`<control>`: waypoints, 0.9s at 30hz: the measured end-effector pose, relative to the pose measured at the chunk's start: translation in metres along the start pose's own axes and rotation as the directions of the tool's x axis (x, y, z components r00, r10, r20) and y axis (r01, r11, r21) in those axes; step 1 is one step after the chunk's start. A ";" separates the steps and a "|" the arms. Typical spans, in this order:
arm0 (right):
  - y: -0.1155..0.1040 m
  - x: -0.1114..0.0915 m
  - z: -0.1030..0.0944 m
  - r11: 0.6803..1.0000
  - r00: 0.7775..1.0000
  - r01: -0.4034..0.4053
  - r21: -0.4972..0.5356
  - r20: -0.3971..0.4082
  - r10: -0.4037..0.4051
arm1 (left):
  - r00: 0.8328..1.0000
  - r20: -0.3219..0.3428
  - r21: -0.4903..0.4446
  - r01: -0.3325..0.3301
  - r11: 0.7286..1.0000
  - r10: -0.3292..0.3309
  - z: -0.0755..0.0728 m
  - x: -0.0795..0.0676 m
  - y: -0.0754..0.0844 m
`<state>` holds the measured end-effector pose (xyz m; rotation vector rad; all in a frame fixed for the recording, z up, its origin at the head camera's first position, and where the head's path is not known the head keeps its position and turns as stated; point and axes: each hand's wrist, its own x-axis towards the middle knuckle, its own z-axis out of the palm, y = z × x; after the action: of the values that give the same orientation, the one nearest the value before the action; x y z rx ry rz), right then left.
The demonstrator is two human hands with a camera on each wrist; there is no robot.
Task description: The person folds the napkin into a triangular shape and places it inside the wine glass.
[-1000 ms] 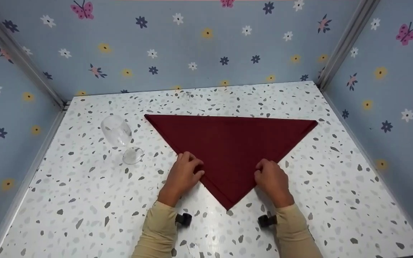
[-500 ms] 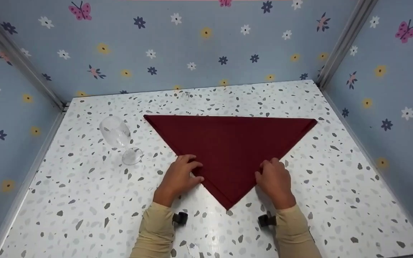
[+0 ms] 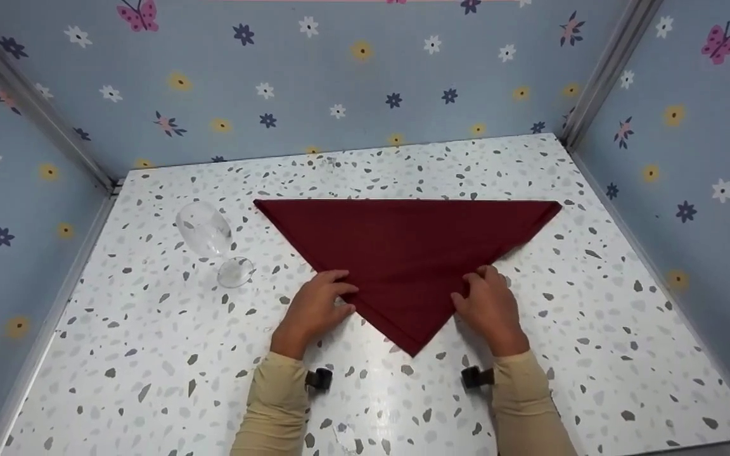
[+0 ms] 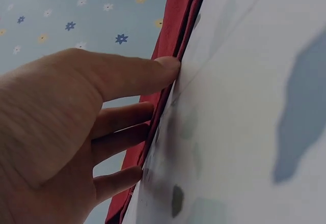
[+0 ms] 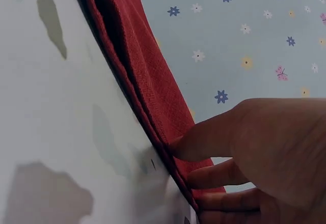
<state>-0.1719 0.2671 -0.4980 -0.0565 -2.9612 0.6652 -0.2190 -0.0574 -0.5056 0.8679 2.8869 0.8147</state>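
A dark red cloth napkin (image 3: 397, 240), folded into a triangle, lies with its long edge at the back and its point towards me. My left hand (image 3: 313, 310) rests along its left slanting edge; in the left wrist view the thumb and fairly straight fingers (image 4: 122, 180) touch the layered edge (image 4: 170, 76). On the opposite slanting edge, my right hand (image 3: 490, 310) pinches the cloth with bent fingers. The right wrist view shows that thumb (image 5: 198, 142) against the napkin (image 5: 147, 76), its layers slightly parted. Faint creases cross the cloth between the hands.
A clear stemmed glass (image 3: 203, 229) lies on its side left of the napkin, its round foot (image 3: 236, 272) towards me. The white speckled table (image 3: 149, 354) is bounded by blue flowered panels (image 3: 314, 76) at the back and both sides.
The napkin's near point has shifted slightly right and away from me, and its right edge has buckled. My left hand's fingers have spread a little; the right hand stays at its edge.
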 end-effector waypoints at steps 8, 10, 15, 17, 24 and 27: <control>0.009 0.003 0.003 0.998 0.997 0.067 -0.008 0.023 -0.067 | 1.000 0.000 -0.015 -0.006 1.000 0.006 0.001 0.001 -0.001; 0.008 0.004 0.003 0.996 0.996 0.084 -0.009 0.016 -0.083 | 1.000 0.002 -0.029 -0.008 1.000 0.008 0.000 0.001 -0.003; 0.002 0.003 0.004 0.995 0.994 0.099 -0.018 0.056 -0.098 | 1.000 -0.011 -0.032 -0.017 0.999 0.017 -0.001 0.002 -0.004; 0.000 0.001 0.003 0.995 0.991 0.094 -0.032 0.097 -0.090 | 1.000 -0.018 -0.025 -0.014 1.000 0.013 -0.002 0.003 -0.005; -0.007 -0.003 0.001 0.993 0.993 0.079 -0.088 0.100 -0.071 | 0.996 0.024 0.015 0.086 0.996 -0.087 0.000 0.000 -0.007; -0.010 -0.001 -0.002 0.994 0.994 0.067 -0.085 0.086 -0.060 | 0.990 0.050 0.009 0.129 0.992 -0.129 0.000 -0.003 -0.008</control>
<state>-0.1710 0.2583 -0.4921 0.0601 -3.0568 0.5428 -0.2207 -0.0641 -0.5099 0.6827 2.8670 0.7622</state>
